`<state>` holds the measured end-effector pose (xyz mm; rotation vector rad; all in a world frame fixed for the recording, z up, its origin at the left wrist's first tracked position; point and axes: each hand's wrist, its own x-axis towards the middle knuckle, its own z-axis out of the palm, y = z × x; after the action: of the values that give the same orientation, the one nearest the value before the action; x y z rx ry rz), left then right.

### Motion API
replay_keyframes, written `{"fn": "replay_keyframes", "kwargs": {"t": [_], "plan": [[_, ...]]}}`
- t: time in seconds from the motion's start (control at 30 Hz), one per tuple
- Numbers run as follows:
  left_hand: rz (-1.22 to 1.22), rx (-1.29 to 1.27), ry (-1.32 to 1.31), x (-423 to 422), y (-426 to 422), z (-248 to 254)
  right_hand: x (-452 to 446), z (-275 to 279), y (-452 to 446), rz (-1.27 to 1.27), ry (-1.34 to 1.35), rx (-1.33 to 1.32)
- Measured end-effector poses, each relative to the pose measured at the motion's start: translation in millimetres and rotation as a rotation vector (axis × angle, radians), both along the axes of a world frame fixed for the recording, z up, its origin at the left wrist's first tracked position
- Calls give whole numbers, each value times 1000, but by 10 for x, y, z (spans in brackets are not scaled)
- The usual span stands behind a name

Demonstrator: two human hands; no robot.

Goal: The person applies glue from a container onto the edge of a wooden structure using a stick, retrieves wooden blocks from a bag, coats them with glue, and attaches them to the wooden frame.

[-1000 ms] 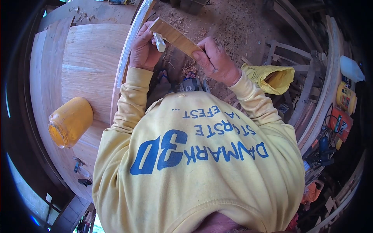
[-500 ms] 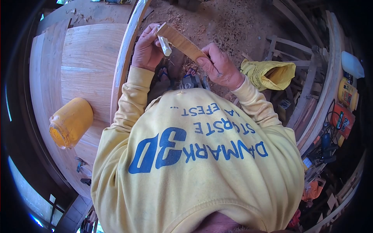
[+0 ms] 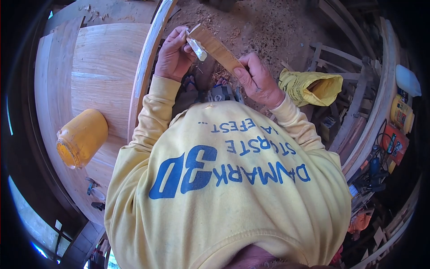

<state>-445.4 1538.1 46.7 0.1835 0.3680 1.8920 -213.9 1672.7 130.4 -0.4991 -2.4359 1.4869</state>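
Pale wood covers the surface (image 3: 107,58) at left, edged by a long board (image 3: 146,56) already streaked white. To its right, the right hand (image 3: 260,83) pinches a wooden strip (image 3: 217,47); at its far end, the left hand (image 3: 174,56) pinches a white-smeared piece (image 3: 197,50), thickly coated. What remains is unclear.

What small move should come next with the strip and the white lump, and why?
Probably gather the white lump onto the strip with the left hand: the lump sits at the strip's edge, close to that hand, over the floor, and might drop. The right hand grips the strip's other end, so it could stay steady.
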Motion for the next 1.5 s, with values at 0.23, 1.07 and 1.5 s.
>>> {"fn": "replay_keyframes", "kwargs": {"t": [0.23, 1.07, 1.5], "plan": [[86, -101, 19, 89, -181, 70, -62, -128, -15, 72, 44, -58], [683, -1328, 293, 622, -3103, 157, -316, -813, -1771, 203, -142, -398], [726, -1532, 1264, 664, -3224, 29, -548, -575, -2615, 344, -148, 325]]}}
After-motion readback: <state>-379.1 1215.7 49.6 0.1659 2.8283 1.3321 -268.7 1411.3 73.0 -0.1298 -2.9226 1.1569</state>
